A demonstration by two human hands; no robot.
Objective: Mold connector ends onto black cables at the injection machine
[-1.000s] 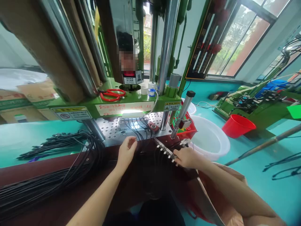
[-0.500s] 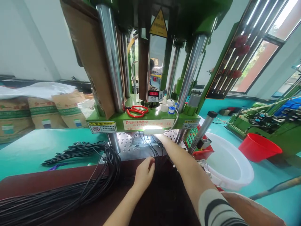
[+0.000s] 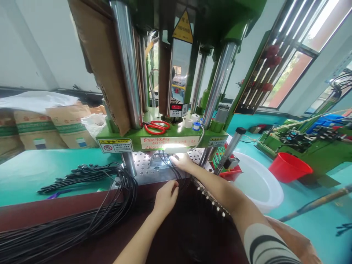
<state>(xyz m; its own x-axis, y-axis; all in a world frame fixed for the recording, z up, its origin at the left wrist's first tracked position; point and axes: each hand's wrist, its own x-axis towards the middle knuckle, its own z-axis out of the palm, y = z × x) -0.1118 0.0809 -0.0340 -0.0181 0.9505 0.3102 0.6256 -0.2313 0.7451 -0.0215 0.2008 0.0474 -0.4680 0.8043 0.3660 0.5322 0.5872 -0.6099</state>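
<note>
- The black cables [image 3: 167, 167] are running from the lit plate [image 3: 148, 167] under the green press [image 3: 165, 137], over the dark table edge [image 3: 55, 209], towards me; a thicker bundle [image 3: 82, 216] is lying off to my left.
- My left hand [image 3: 165, 196] is curling its fingers narrowly round the cables at the table edge, pinching a few strands.
- My right hand [image 3: 183, 163] is reaching in under the press head, fingertips resting on the cable ends on the plate; I cannot tell whether those fingers are gripping anything.
- A metal strip with pale studs [image 3: 210, 198] is lying under my right forearm.
- I am thinking the main risk is my right hand sitting beneath the head: if the press were closing, it would be caught.
- I am also judging that a pull from my left hand could be dragging seated ends out of place, or tangling loose strands.
- A yellow warning triangle [image 3: 182, 29] is hanging above, and warning stickers [image 3: 115, 145] are showing a red prohibition sign; their small print is too fine to read.
- A red handwritten label [image 3: 169, 142] and the printing on the sacks [image 3: 63, 126] are not legible.
- Red scissors [image 3: 156, 126] are lying on the green ledge.
</note>
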